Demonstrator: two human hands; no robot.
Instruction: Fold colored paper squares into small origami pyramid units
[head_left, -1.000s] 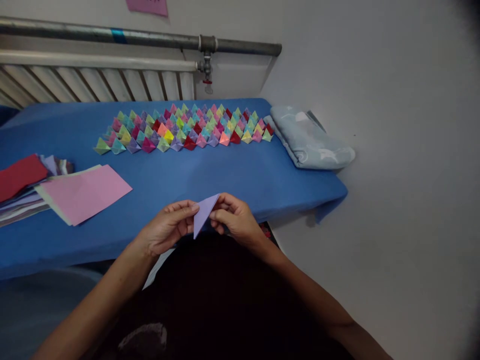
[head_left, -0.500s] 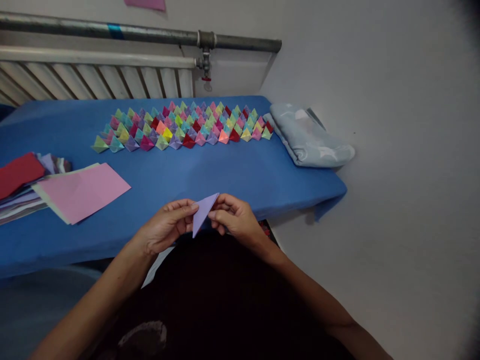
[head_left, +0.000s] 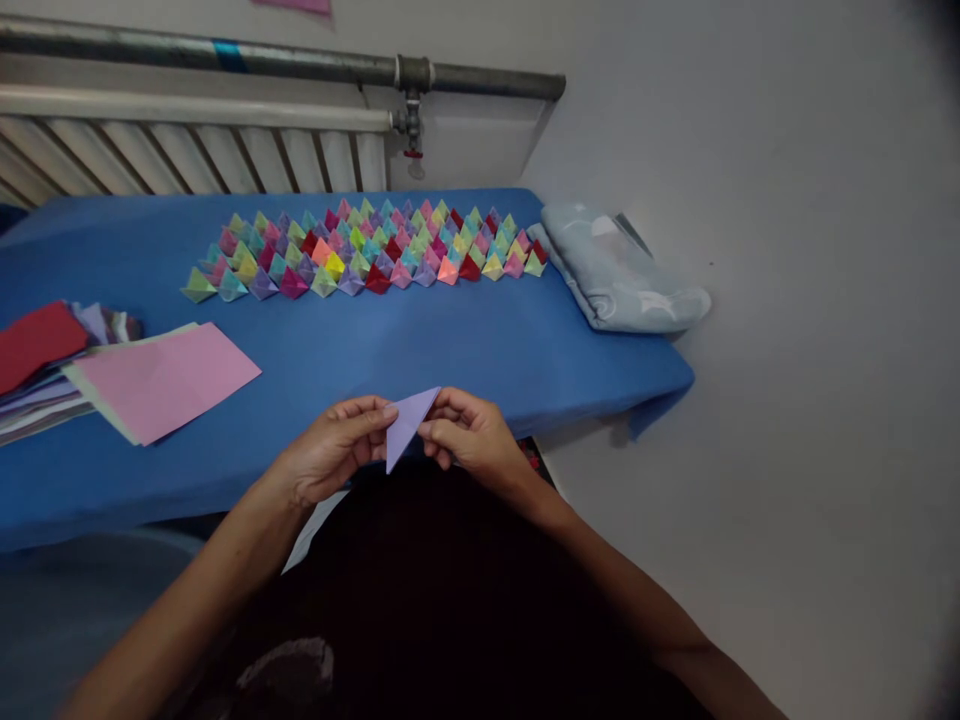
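A small purple sheet of paper folded into a triangle (head_left: 407, 424) is held between my two hands, just over the near edge of the blue-covered table (head_left: 337, 350). My left hand (head_left: 334, 447) pinches its left corner, thumb on top and fingers beneath. Along the slanted right edge, my right hand (head_left: 471, 432) is closed with thumb and fingertips at the paper. Beyond them stand several rows of small folded paper boats (head_left: 375, 255) in many colours.
On the left lie a pink paper sheet (head_left: 172, 385) over a pale one and a red folded cloth-like piece (head_left: 37, 345) on a stack. A folded grey-blue blanket (head_left: 622, 275) sits at the right by the wall. A radiator (head_left: 187, 155) and a pipe (head_left: 322, 65) run behind.
Almost nothing differs. The view has shifted very slightly, and both hands keep the same hold on the purple paper.
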